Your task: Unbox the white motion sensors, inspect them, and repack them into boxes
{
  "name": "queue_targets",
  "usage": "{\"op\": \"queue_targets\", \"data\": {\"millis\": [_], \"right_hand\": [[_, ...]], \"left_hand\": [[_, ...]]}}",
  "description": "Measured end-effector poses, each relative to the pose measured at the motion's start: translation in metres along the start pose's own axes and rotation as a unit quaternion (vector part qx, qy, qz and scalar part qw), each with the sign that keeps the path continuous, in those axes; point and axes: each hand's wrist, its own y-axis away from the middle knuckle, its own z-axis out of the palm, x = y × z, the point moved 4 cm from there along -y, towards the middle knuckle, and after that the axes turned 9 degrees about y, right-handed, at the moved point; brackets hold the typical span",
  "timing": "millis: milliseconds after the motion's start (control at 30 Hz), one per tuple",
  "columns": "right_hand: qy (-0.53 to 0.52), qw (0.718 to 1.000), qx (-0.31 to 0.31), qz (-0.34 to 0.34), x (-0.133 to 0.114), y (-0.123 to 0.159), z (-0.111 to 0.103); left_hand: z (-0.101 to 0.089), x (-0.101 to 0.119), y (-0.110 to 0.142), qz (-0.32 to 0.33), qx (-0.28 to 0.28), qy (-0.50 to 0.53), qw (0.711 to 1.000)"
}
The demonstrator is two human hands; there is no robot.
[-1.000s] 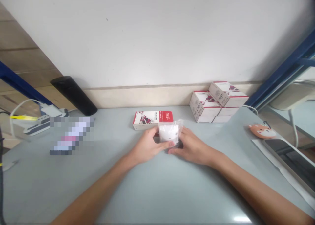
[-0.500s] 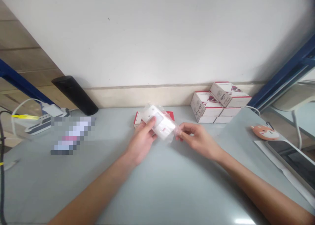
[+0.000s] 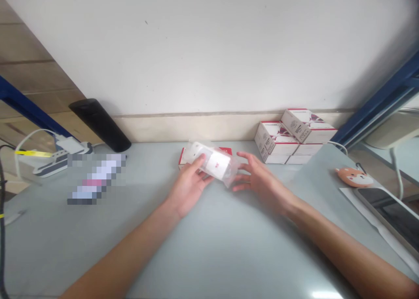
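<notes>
A white plastic device in a clear plastic bag (image 3: 214, 163) is held above the table by my left hand (image 3: 189, 183), thumb on top and fingers beneath. The device has a grey panel and a small red mark. At the bag's right end my right hand (image 3: 258, 176) has its fingers spread; whether they brush the plastic I cannot tell. Behind the bag lies a red and white box (image 3: 225, 151), mostly covered by the bag and my left hand.
Several red and white boxes (image 3: 275, 152) are stacked at the back right. A power strip (image 3: 63, 161), a black cylinder (image 3: 101, 126) and a pixelated item (image 3: 98, 179) are on the left. On the right are an orange animal-face case (image 3: 353, 176) and a dark-screened device (image 3: 389, 214).
My right hand has let go of the bag's right end and its fingers have spread apart. The bagged device has turned slightly in my left hand.
</notes>
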Motion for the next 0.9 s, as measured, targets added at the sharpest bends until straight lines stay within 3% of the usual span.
{"op": "queue_targets", "data": {"millis": [67,167,300,433,533,667,800,900], "right_hand": [[0.001,1.0,-0.025,0.006,0.001,0.003,0.01],[0.032,0.999,0.029,-0.015,0.002,0.005,0.016],[0.01,0.996,0.089,-0.026,0.003,0.001,0.006],[-0.068,0.994,0.085,0.0,0.004,-0.002,-0.005],[-0.107,0.992,0.056,0.036,0.003,-0.002,-0.007],[-0.091,0.995,0.006,0.043,-0.001,-0.001,-0.006],[-0.028,0.999,0.022,-0.019,-0.009,-0.002,-0.011],[0.031,0.995,0.039,-0.084,-0.015,-0.003,-0.015]], "left_hand": [[0.003,-0.002,0.001,0.013,-0.033,-0.029,0.999],[0.007,-0.005,0.004,0.031,-0.059,-0.054,0.996],[0.008,-0.006,0.006,0.057,-0.065,-0.079,0.993],[0.012,-0.002,0.01,0.093,-0.115,-0.174,0.974],[0.013,0.005,0.011,0.174,-0.128,-0.247,0.945],[0.005,0.016,0.009,0.285,-0.07,-0.37,0.881],[0.002,0.026,0.01,0.362,-0.072,-0.486,0.792],[0.003,0.026,0.011,0.359,-0.108,-0.519,0.768]]}}
